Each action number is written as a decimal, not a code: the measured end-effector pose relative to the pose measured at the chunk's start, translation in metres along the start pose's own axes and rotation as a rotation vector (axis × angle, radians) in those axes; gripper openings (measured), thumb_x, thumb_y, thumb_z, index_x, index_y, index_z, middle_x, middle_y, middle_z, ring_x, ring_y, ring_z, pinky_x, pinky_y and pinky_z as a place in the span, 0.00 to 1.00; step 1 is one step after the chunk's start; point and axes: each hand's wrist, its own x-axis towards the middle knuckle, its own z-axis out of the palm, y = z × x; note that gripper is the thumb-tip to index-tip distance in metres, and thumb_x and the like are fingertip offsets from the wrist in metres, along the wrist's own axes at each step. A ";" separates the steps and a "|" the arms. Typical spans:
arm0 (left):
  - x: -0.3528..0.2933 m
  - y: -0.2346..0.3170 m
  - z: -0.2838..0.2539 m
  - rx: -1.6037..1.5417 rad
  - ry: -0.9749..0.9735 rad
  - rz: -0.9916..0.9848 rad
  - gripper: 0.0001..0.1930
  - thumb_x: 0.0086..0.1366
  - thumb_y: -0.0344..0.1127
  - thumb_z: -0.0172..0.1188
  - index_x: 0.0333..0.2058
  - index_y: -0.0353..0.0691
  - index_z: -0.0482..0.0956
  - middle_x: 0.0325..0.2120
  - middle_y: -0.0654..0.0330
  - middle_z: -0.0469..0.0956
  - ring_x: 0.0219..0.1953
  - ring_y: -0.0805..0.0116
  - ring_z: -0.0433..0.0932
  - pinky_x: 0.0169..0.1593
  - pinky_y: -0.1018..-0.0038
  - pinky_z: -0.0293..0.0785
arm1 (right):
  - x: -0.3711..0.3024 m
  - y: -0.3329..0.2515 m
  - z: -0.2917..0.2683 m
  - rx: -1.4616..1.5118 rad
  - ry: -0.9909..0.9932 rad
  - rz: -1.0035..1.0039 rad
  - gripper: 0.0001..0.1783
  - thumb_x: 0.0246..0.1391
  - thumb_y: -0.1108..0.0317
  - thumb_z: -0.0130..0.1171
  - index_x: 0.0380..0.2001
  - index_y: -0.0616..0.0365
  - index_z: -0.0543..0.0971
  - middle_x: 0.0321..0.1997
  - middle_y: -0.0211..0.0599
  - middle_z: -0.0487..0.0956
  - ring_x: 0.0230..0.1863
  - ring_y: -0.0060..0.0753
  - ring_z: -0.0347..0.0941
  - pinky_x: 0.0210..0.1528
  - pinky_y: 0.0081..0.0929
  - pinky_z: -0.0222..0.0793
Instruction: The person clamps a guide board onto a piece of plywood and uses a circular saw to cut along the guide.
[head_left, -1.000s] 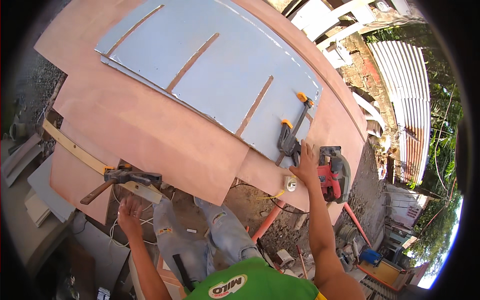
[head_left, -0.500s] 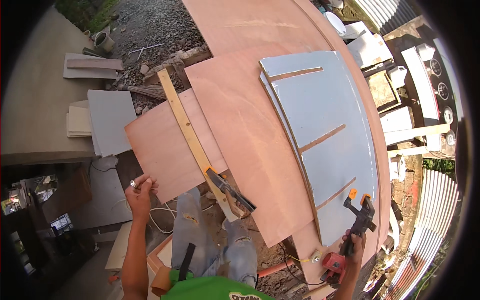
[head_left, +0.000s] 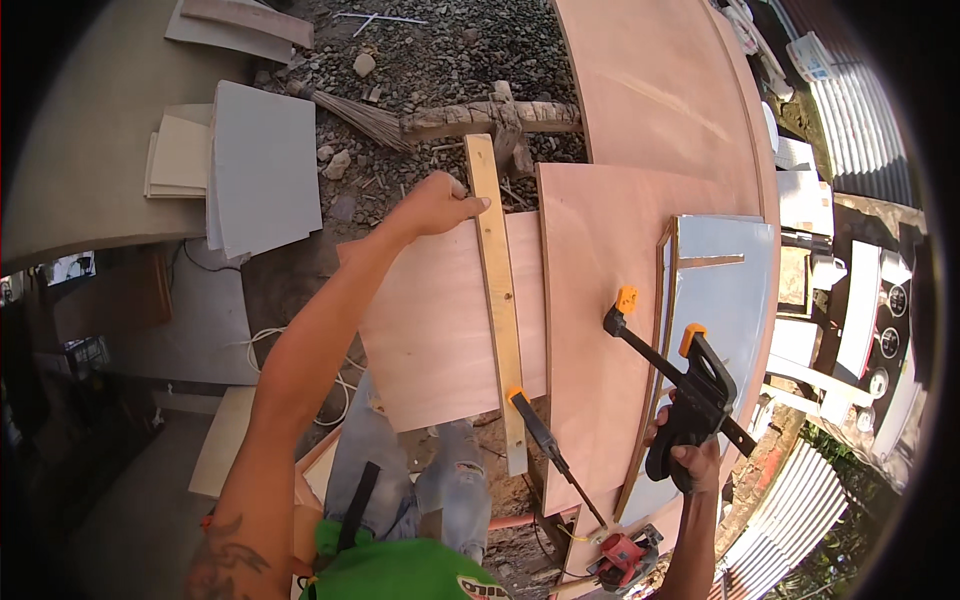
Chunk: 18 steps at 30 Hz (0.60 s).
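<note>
Head view: the left hand (head_left: 438, 206) has its thumb lying on the edge of a long, pale yellow wooden strip (head_left: 495, 265), toward its far end; its other fingers are curled, and whether they pinch the strip from below cannot be told. The right hand (head_left: 692, 462) is wrapped round the grip of a black bar clamp with orange pads (head_left: 708, 385), raised over the work.

The strip runs from the left thumb toward the legs, across a small pinkish plywood piece (head_left: 430, 315). A second black clamp with an orange pad (head_left: 540, 430) sits at its near end, between the two hands. The left forearm crosses the plywood piece's left edge, hiding part of it. Under the raised clamp lie a large pinkish plywood sheet (head_left: 600, 290) and a light-blue painted panel (head_left: 715, 310); near the right wrist sits a red-and-black power saw (head_left: 622, 558). Farther out are a stick broom (head_left: 355, 115), a weathered timber beam (head_left: 450, 120) and grey gravel (head_left: 440, 55).

Counted: two clamps, one strip, one blue panel, one saw, one broom.
</note>
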 end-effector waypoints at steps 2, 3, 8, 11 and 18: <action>0.008 -0.001 0.013 -0.044 -0.014 -0.004 0.20 0.60 0.44 0.65 0.35 0.28 0.83 0.26 0.54 0.81 0.31 0.70 0.78 0.38 0.71 0.73 | 0.003 -0.011 0.009 0.006 0.002 0.038 0.48 0.31 0.64 0.75 0.58 0.64 0.64 0.39 0.37 0.76 0.39 0.37 0.76 0.42 0.38 0.79; 0.011 -0.006 0.017 -0.075 -0.017 -0.002 0.17 0.62 0.42 0.64 0.36 0.29 0.84 0.27 0.58 0.82 0.32 0.74 0.76 0.40 0.71 0.72 | 0.002 -0.017 0.010 -0.060 -0.022 0.052 0.44 0.33 0.64 0.73 0.57 0.63 0.66 0.41 0.38 0.76 0.41 0.38 0.77 0.45 0.38 0.78; 0.008 -0.011 0.027 -0.195 -0.024 0.059 0.16 0.62 0.40 0.64 0.37 0.29 0.84 0.26 0.61 0.82 0.30 0.78 0.75 0.36 0.74 0.71 | 0.003 -0.017 0.004 -0.046 -0.007 0.094 0.36 0.44 0.58 0.67 0.56 0.54 0.65 0.36 0.32 0.72 0.39 0.34 0.74 0.39 0.40 0.79; 0.006 -0.013 0.024 -0.166 0.017 0.071 0.17 0.58 0.44 0.65 0.31 0.30 0.83 0.20 0.57 0.79 0.23 0.70 0.75 0.32 0.69 0.72 | 0.010 -0.022 0.015 0.101 0.115 0.215 0.28 0.50 0.56 0.64 0.51 0.50 0.66 0.34 0.30 0.70 0.38 0.32 0.72 0.36 0.41 0.78; 0.008 -0.022 0.022 -0.242 0.019 0.072 0.16 0.59 0.43 0.65 0.34 0.32 0.84 0.20 0.58 0.80 0.23 0.73 0.74 0.32 0.71 0.71 | 0.033 -0.001 0.001 -0.152 0.037 0.222 0.13 0.59 0.64 0.59 0.44 0.51 0.69 0.29 0.31 0.71 0.32 0.31 0.74 0.33 0.39 0.79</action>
